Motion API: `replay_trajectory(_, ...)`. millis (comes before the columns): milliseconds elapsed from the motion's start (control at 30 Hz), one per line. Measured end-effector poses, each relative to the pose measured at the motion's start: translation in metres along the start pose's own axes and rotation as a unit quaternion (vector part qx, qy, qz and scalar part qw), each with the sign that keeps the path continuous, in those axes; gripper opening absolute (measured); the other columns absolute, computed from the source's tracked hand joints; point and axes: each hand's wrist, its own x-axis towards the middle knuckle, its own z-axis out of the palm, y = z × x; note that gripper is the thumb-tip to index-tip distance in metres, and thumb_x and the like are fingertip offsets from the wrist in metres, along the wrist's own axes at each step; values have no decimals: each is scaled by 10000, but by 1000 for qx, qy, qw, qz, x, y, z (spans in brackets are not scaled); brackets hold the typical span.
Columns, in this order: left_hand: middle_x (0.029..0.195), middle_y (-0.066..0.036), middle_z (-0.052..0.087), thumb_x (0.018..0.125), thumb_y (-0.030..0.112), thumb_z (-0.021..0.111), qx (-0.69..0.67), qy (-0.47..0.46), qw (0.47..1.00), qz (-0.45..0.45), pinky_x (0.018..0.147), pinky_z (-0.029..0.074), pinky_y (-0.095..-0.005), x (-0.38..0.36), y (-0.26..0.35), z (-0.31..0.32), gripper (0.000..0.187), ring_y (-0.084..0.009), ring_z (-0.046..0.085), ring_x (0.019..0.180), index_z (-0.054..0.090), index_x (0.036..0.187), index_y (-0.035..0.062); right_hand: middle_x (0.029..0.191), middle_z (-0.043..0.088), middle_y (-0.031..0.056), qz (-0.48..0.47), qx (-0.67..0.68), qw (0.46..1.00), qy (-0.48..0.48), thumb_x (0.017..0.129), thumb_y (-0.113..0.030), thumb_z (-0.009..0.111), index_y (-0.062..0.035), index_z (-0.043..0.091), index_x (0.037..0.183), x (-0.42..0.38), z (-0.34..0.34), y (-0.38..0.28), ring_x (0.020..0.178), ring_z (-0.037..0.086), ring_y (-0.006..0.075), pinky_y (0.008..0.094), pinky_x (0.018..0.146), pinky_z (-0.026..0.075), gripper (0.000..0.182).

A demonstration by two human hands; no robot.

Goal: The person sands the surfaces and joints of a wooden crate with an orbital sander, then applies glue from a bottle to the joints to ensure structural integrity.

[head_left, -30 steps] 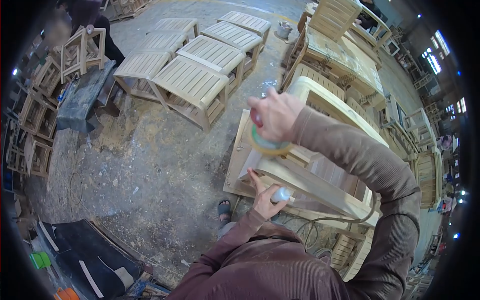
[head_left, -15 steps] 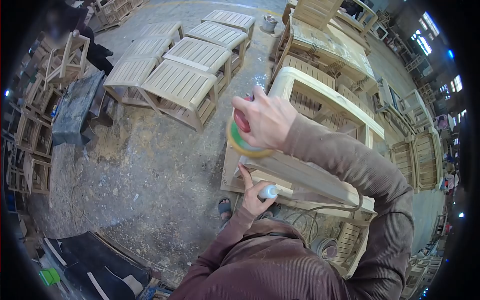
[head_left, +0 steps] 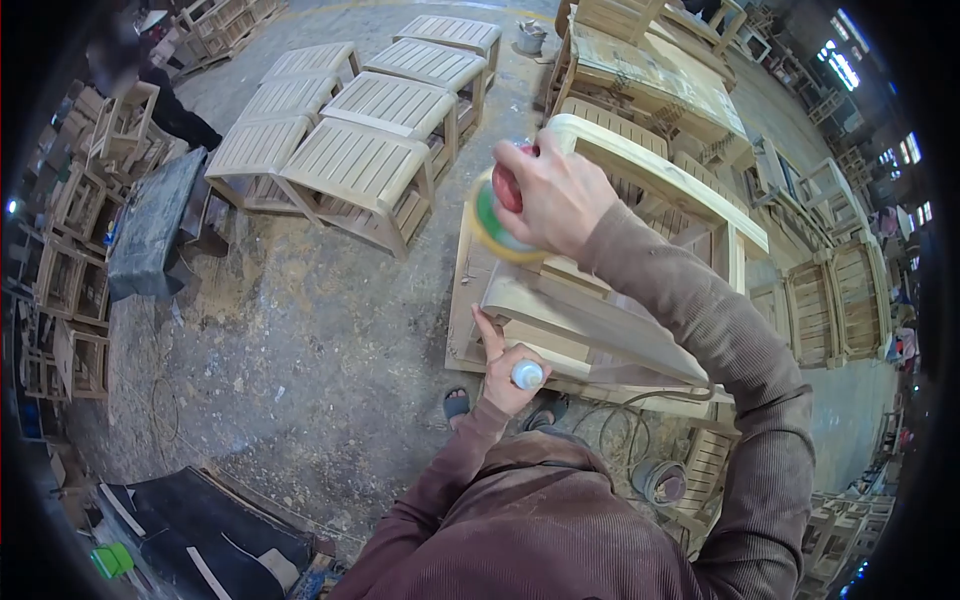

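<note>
My right hand [head_left: 568,205] is closed over the red top of a round sander [head_left: 487,222] with a green and yellow pad, blurred at its edge. The sander overlaps the far left corner of a wooden chair frame [head_left: 600,325] in this view. Lower down, my left hand [head_left: 507,385] has its fingers wrapped round a small whitish bottle [head_left: 527,375], its end facing up at me. The left index finger stretches out to the left end of the frame's near rail. A pale curved rail [head_left: 660,180] rises beyond the sander.
Slatted wooden stools [head_left: 355,160] stand in rows ahead on the left. A worktable [head_left: 650,85] is at the back right. A bucket [head_left: 660,482] and a hose [head_left: 630,400] lie near my right side. Another person [head_left: 175,110] stands at the far left.
My right hand and the sander have moved away from me and slightly right. The near rail has tilted and shifted. My left hand has turned, so the bottle now points more toward me.
</note>
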Motion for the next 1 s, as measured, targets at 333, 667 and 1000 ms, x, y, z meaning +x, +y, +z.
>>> replay_trajectory(333, 1473, -234, -181, 636, 31, 766, -5, 19, 1000, 6, 1095, 145, -523, 3, 7, -1, 186, -376, 10, 1392, 607, 703, 100, 866, 507, 245, -8, 45, 998, 37, 739, -288, 604, -77, 506, 968, -18, -4, -11, 606, 603, 363, 427, 523, 526, 326)
replay_trajectory(667, 1496, -252, -35, 652, 8, 735, 4, 14, 1000, 2, 1035, 306, -426, 1, 12, -13, 162, -371, 188, 1371, 593, 696, 73, 841, 519, 237, -23, 66, 996, 61, 732, -263, 601, -91, 497, 974, -17, -2, -24, 614, 610, 382, 445, 535, 524, 315)
replay_trajectory(1000, 1283, -226, 489, 846, 85, 603, -176, 261, 932, -178, 1010, 351, -481, 48, -24, -60, 314, -334, 478, 1196, 491, 1140, 80, 832, 556, 209, 29, 46, 995, -87, 662, -224, 626, -89, 545, 921, -22, -14, -39, 822, 617, 358, 417, 661, 520, 304)
